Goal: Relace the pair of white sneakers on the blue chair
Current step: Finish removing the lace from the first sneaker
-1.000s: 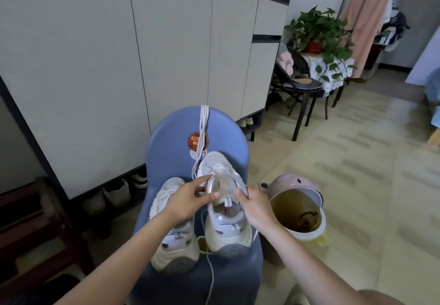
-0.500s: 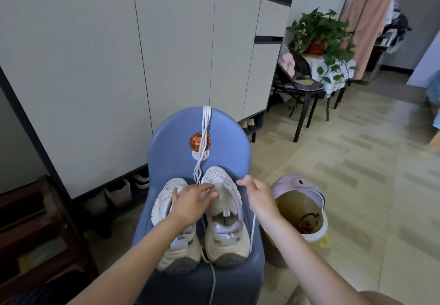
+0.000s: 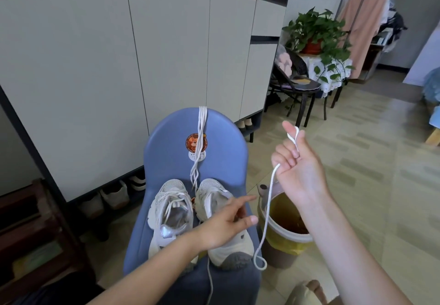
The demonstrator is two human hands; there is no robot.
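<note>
Right hand [image 3: 298,169] raised well above the seat, fingers curled round a white shoelace [image 3: 267,207]; a small loop of it pokes up between the fingertips, and the free length hangs down past the bin rim to end in a curl beside the right sneaker's heel. Left hand [image 3: 223,223] loose, fingers relaxed and spread, index pointing right, resting on the right sneaker [image 3: 214,200] and gripping nothing.

Largest first: grey cabinet wall [image 3: 95,66] fills the left and back, close behind the blue chair [image 3: 166,143]. Tiled floor [image 3: 357,185] to the right is open, and the raised hand is over that side. The chair holds both sneakers side by side on the seat, toes toward the backrest. The right sneaker sits near the seat's right edge. A lidded bin [image 3: 283,233], lid up, stands just beside the chair on the right, directly under the hanging lace.

Left sneaker [image 3: 171,212] is partly laced, apart from both hands. A bundle of white laces [image 3: 201,133] drapes over the top of the backrest and down between the two toes. Another lace strand [image 3: 210,281] trails off the seat's front edge.
</note>
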